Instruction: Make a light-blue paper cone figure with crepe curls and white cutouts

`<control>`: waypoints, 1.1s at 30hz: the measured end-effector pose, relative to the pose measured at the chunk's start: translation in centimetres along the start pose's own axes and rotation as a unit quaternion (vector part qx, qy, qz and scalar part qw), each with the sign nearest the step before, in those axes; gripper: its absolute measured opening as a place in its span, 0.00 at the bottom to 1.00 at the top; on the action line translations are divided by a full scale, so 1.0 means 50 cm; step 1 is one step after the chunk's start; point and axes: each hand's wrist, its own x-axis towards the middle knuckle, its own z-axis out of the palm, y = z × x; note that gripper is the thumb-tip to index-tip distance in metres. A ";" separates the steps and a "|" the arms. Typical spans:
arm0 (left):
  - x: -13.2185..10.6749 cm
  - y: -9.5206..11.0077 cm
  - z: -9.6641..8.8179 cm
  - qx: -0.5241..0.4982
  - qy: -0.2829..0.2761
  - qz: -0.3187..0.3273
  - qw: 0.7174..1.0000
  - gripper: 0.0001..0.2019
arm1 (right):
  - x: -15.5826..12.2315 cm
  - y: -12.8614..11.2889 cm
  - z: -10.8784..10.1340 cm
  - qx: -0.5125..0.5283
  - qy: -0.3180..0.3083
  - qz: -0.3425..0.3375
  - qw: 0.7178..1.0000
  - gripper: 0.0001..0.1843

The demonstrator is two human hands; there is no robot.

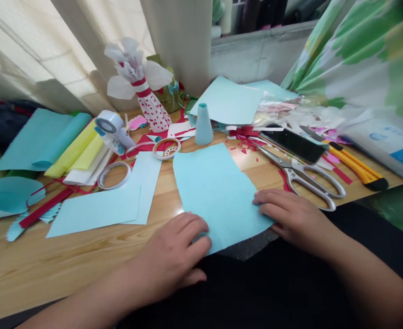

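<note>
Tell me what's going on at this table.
Someone has both bare hands on a light-blue sheet of paper: the left hand is at its near left corner, the right hand at its right edge. The sheet lies largely flat on the pale wooden table. Just beyond it, a light-blue paper cone stands upright. To the right, metal scissors lie beside a dark-screened phone, with neither hand on them.

A dark phone (293, 145) lies flat, with a floral curtain (362, 52) behind.
</note>
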 end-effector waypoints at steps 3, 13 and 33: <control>-0.007 0.012 0.044 0.014 0.066 -0.020 0.998 0.03 | -0.008 -0.006 -0.004 0.000 -0.011 0.002 1.000 0.12; -0.037 0.005 0.073 -0.001 0.138 -0.031 0.990 0.03 | -0.040 -0.013 -0.004 0.018 0.022 0.003 1.000 0.12; -0.033 -0.002 0.052 -0.003 0.188 0.013 0.982 0.07 | -0.049 -0.028 0.023 0.093 0.069 0.014 0.993 0.16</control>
